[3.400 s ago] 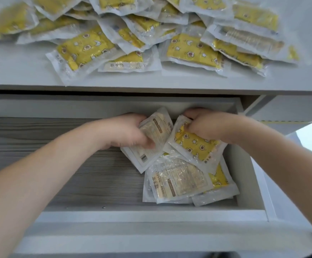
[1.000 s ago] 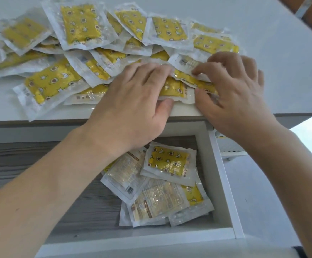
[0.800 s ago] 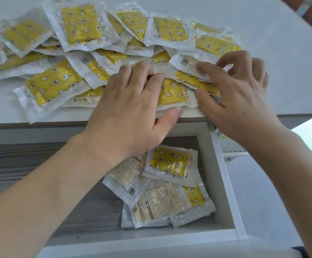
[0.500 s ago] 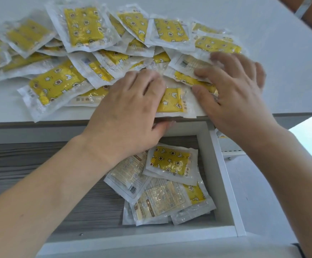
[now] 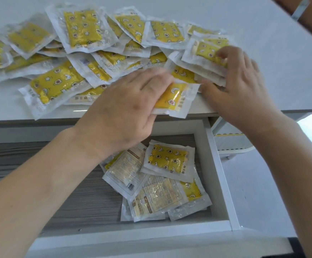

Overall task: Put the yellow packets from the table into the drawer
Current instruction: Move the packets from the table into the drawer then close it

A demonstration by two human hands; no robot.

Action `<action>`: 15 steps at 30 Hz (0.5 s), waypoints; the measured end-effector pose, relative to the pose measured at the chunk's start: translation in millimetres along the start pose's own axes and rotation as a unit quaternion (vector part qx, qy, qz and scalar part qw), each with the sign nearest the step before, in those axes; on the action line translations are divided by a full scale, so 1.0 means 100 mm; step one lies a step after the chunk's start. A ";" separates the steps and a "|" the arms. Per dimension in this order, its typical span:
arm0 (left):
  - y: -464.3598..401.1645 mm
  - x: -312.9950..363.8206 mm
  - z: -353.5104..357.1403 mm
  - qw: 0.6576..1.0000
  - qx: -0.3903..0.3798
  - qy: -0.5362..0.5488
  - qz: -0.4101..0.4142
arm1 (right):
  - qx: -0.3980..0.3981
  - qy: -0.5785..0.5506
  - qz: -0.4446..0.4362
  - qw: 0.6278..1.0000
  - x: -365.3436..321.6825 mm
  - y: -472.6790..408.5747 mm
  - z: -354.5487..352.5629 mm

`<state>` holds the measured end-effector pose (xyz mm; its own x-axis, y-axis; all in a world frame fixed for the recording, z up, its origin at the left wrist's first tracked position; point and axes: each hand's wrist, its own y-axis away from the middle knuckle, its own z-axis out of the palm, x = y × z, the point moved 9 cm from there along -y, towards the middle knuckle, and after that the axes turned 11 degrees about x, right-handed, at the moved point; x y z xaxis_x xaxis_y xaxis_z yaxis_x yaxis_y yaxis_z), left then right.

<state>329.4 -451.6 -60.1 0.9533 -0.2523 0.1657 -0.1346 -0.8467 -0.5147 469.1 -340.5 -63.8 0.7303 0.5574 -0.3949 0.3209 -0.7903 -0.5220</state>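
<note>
Nearest us, the open drawer (image 5: 217, 164) holds a few yellow packets (image 5: 167, 159) in its right corner. Above it, at the table (image 5: 281, 53) edge, our left hand (image 5: 125, 108) pinches one packet (image 5: 175, 97), while our right hand (image 5: 238, 84) clamps a small stack (image 5: 205, 54). Beyond, the packet pile (image 5: 81, 28) lies spread.

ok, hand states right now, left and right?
Left hand: closed on a yellow packet at the table edge.
Right hand: closed on a small stack of packets.
</note>
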 end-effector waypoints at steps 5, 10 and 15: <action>-0.17 0.06 0.21 0.999 -0.043 0.023 -0.025 | -0.014 0.051 -0.006 0.999 0.09 -0.07 0.01; -0.20 0.09 0.21 0.999 -0.025 0.012 -0.032 | -0.009 -0.020 0.018 1.000 0.12 -0.06 0.01; -0.18 0.15 0.20 0.999 -0.014 -0.047 0.002 | 0.034 0.004 -0.008 0.999 0.09 -0.08 -0.05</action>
<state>351.2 -431.3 -65.0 0.9736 -0.2123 0.0838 -0.1449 -0.8587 -0.4916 475.6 -330.4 -59.5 0.7303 0.5674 -0.3804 0.2904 -0.7619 -0.5789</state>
